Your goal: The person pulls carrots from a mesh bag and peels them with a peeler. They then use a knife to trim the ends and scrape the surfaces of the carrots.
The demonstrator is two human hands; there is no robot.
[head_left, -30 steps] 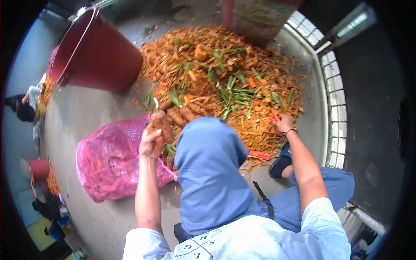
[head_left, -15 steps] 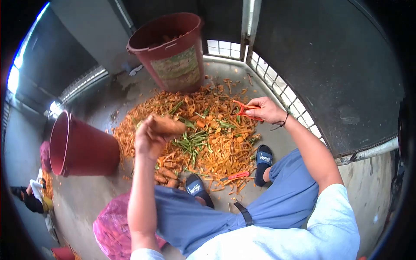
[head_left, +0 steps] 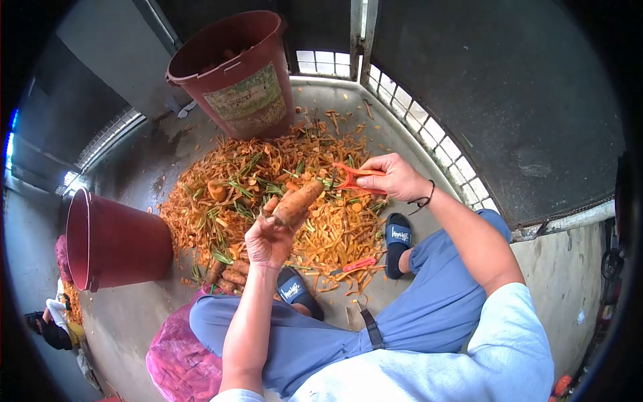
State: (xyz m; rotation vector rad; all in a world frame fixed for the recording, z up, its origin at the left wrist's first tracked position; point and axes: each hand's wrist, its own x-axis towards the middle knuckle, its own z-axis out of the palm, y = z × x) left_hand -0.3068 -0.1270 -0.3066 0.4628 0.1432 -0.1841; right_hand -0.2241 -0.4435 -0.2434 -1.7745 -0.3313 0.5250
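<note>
A thick carrot (head_left: 299,203) with brownish skin is gripped by its lower left end in my left hand (head_left: 266,238), tilted up to the right. My right hand (head_left: 396,177) is closed around an orange Y-shaped peeler (head_left: 353,181), whose head points left toward the carrot with a gap between them. Beneath both hands spreads a heap of orange peelings (head_left: 221,171) mixed with green stem pieces. Several whole unpeeled carrots (head_left: 234,276) lie by my left foot. A red-handled knife (head_left: 360,264) rests on the floor between my feet.
A large red bucket (head_left: 234,87) with carrots inside stands behind the heap. Another red bucket (head_left: 124,241) leans on its side at the left. A pink mesh sack (head_left: 184,352) sits by my left leg. Another person (head_left: 57,328) is at far left; a barred wall (head_left: 429,127) runs along the right.
My left hand has moved right with the carrot, now closer to the peeler and tilted upward. The right hand has shifted slightly left in view. The camera view has shifted too.
</note>
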